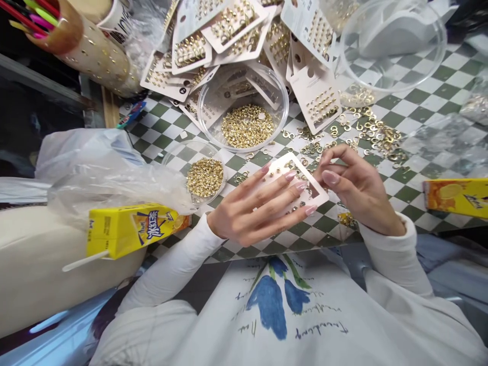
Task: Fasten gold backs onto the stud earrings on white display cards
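Observation:
A pale earring card (319, 195) with a cut-out slot and small studs lies near the table's front edge. My left hand (259, 208) rests over the card, its fingers stretched out across the studs. At the card's right end is my right hand (353, 185), its thumb and fingers curled together; anything between the fingertips is too small to make out. Behind the card, a clear round tub (247, 124) holds many small gold pieces. A smaller clear dish (205, 177) with more gold pieces stands to the left of it.
Filled earring cards (324, 99) are piled at the back. Loose gold hooks (381, 133) lie scattered at the right, near an upturned-looking clear tub (392, 46). Yellow drink cartons stand at left (133, 229) and right (457, 197). Plastic bags (95, 178) lie at left.

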Available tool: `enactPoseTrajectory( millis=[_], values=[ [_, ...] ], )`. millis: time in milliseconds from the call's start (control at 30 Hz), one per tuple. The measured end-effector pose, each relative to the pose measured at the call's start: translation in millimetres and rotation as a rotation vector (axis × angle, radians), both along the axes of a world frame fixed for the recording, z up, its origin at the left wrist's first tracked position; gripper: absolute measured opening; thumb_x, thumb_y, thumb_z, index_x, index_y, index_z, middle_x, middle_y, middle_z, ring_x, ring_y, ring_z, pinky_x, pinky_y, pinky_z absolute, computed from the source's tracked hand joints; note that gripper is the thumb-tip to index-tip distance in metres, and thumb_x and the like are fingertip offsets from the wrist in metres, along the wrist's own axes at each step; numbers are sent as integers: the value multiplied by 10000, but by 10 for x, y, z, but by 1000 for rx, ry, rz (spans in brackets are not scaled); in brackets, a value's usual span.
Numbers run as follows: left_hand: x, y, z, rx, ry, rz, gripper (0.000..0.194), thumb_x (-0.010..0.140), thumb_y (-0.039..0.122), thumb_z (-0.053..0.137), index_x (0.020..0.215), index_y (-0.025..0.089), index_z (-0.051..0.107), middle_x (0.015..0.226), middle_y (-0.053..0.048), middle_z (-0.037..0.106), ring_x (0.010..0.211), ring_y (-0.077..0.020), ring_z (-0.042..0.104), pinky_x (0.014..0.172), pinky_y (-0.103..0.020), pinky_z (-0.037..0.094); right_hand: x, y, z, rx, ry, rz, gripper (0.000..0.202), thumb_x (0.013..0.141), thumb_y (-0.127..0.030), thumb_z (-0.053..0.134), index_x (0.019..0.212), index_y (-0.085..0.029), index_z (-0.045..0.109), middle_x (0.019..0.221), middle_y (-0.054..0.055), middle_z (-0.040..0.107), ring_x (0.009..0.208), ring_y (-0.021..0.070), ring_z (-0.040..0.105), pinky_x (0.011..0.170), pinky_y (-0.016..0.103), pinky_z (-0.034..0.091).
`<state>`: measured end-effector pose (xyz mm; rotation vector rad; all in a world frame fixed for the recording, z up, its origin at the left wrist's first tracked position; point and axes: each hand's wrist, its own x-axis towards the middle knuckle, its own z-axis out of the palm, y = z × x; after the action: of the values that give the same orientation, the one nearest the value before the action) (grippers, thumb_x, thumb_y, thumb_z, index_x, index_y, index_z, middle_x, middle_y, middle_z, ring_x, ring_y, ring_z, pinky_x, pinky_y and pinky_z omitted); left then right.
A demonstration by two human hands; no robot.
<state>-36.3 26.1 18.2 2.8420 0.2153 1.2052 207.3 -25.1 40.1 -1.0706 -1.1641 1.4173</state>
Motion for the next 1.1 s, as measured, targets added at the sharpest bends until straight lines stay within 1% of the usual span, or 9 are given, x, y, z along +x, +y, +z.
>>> enactPoseTrajectory(
  millis=[167,367,500,600,700,767,833,933,1100],
  values=[
    [26,-39,49,174,46,65,407,913,286,754,1307,203,690,1255,-78,777,1308,-262,674,1191,-464,510,-44,2,58,-9,17,30,246,936,-243,751,927,-253,505,741,-37,581,550,86,480,463,232,432],
    [57,-101,18,-39,121,102,437,1034,239,572,1444,90,549,1440,-118,674,1450,-220,541,1299,-474,352,-73,22,67,60,-16,-14,314,904,-285,796,871,-247,487,735,-41,513,593,86,460,466,220,402],
    [87,-123,-51,-60,144,67,508,1027,179,550,1507,33,473,1483,-159,629,1511,-253,453,1318,-491,296,-69,39,24,110,-17,13,319,890,-267,809,880,-245,491,752,-45,508,598,84,468,462,213,409],
    [99,-125,-79,-128,126,24,600,1002,132,570,1572,67,395,1505,-160,607,1529,-249,423,1313,-461,292,-56,35,-2,157,-34,30,327,874,-244,822,897,-244,495,766,-49,521,576,78,465,450,208,419],
    [104,-133,-64,-352,70,-4,639,1020,119,505,1627,207,325,1529,-113,598,1505,-228,475,1269,-459,350,-66,9,-16,147,-56,17,184,961,-229,710,967,-241,526,811,-38,551,574,77,495,466,215,450],
    [104,-142,-24,-579,14,-74,624,1025,116,441,1627,244,336,1548,-110,582,1481,-234,509,1222,-466,413,-82,-6,-34,237,-87,-58,127,982,-182,650,1050,-246,563,847,-29,562,599,88,540,491,239,472],
    [103,-155,33,-843,-42,-148,595,1024,135,430,1604,259,393,1560,-100,569,1457,-237,530,1191,-447,464,-94,-7,-63,457,-179,-172,254,922,-135,700,1120,-265,609,893,-15,586,646,113,578,532,283,490],
    [101,-191,109,-1186,-122,-150,521,1032,198,476,1538,320,506,1551,-35,584,1441,-232,547,1205,-408,468,-105,13,-99,785,-406,-263,406,803,-122,816,1132,-316,679,894,-8,660,708,163,606,617,355,505],
    [122,-267,128,-1518,-228,-201,456,1021,264,563,1471,332,592,1544,-15,594,1448,-238,540,1240,-407,432,-130,28,-96,879,-648,-287,373,801,-95,818,1068,-347,754,832,-3,654,716,178,575,677,386,487]
  ],
)
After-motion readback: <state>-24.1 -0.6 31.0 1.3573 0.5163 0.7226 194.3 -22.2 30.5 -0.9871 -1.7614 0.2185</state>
